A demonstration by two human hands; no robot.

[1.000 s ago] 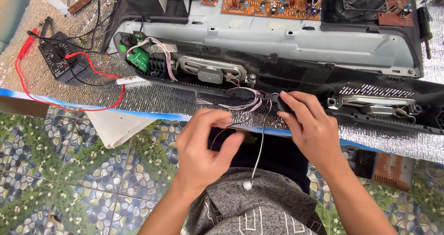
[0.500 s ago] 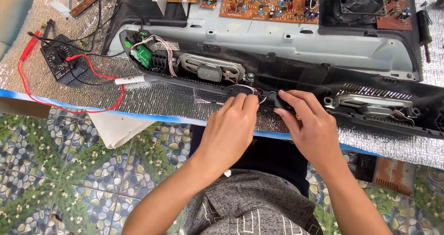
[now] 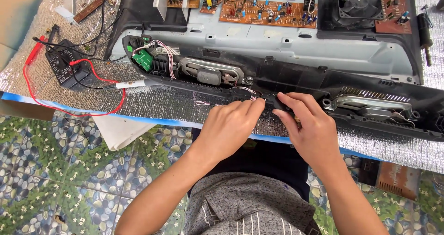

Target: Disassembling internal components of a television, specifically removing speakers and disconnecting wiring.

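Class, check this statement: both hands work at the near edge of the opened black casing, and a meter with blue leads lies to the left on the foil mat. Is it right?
Not quite: the head view shows the meter has red leads, not blue. Both the left hand and right hand do work at the black casing, on the foil mat.

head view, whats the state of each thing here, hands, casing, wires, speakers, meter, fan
left hand: fingertips pinching at the thin wires on the casing edge
right hand: fingers on the casing edge, beside the left hand
black casing: opened, insides exposed
thin wires: loose, bunched at the fingertips
oval speaker: mounted in the casing
multimeter: lying flat, red lead trailing
fan: blades look sharp, seemingly not spinning
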